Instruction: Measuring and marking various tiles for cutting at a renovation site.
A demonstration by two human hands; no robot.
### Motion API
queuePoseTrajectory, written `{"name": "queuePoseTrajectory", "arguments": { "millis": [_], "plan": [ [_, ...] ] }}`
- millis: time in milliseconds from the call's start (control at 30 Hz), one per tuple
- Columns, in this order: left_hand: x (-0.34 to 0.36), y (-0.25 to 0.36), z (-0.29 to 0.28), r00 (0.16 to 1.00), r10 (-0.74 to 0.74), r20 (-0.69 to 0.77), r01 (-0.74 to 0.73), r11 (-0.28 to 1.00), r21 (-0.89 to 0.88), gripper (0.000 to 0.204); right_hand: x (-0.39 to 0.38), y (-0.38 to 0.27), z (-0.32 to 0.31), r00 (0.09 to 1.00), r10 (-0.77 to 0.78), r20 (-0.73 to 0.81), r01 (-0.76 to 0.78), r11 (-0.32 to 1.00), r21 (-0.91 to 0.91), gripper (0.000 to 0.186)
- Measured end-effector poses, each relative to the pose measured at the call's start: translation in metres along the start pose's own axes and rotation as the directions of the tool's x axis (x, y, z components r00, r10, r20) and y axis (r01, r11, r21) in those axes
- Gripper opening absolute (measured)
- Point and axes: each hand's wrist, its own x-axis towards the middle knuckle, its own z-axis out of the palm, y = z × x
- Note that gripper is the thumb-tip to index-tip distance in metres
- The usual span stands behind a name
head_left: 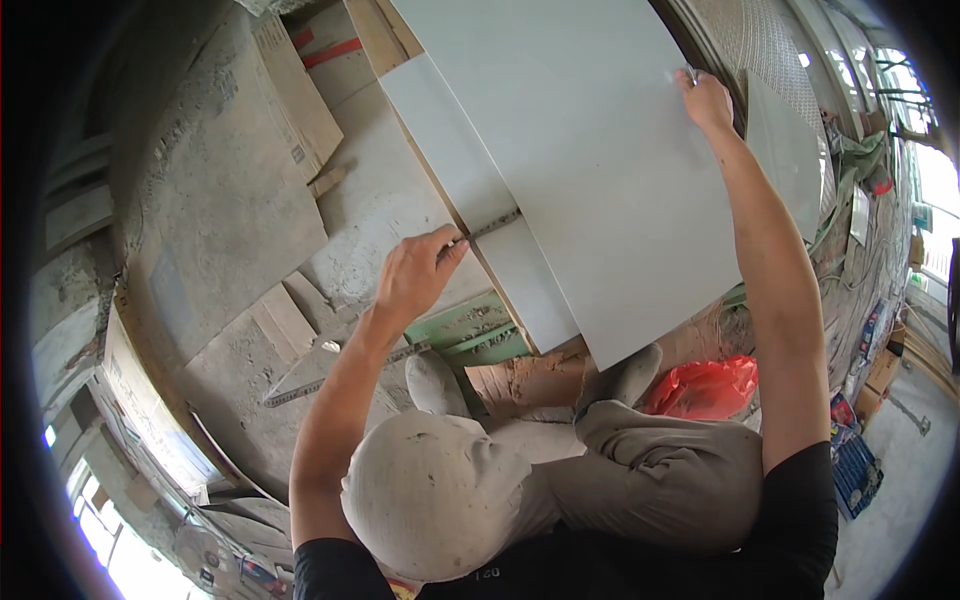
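A large grey tile (600,160) lies at a slant before me, overlapping a smaller grey tile strip (460,145) along its left side. My left hand (412,275) is closed at the strip's left edge, pinching one end of a narrow, marked ruler (497,222). The ruler crosses the strip and reaches the large tile's edge. At the large tile's far right edge, my right hand (706,100) has its fingers pinched together. Something small and shiny shows at those fingertips, too small to make out.
A metal square (345,375) lies on the dusty floor at left, near cardboard pieces (295,100). A red plastic bag (708,388) sits beside my bent leg. Torn cardboard (530,385) lies between my feet. More panels (780,150) lean at right.
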Motion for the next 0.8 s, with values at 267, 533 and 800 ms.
{"name": "queuePoseTrajectory", "arguments": {
  "millis": [267,533,800],
  "plan": [
    [0.000,-0.007,0.003,0.995,-0.087,0.043,0.089,0.995,-0.053,0.029,0.005,0.012,0.010,0.999,-0.037,0.001,0.037,0.998,-0.057,0.056],
    [-0.003,-0.007,0.007,0.996,-0.081,0.037,0.084,0.994,-0.076,0.028,0.001,0.014,0.011,0.996,-0.083,-0.013,0.082,0.994,-0.065,0.059],
    [-0.007,-0.005,0.008,0.998,-0.059,0.018,0.061,0.989,-0.137,0.024,-0.004,0.009,0.012,0.997,-0.078,-0.026,0.077,0.996,-0.048,0.059]
  ]
}}
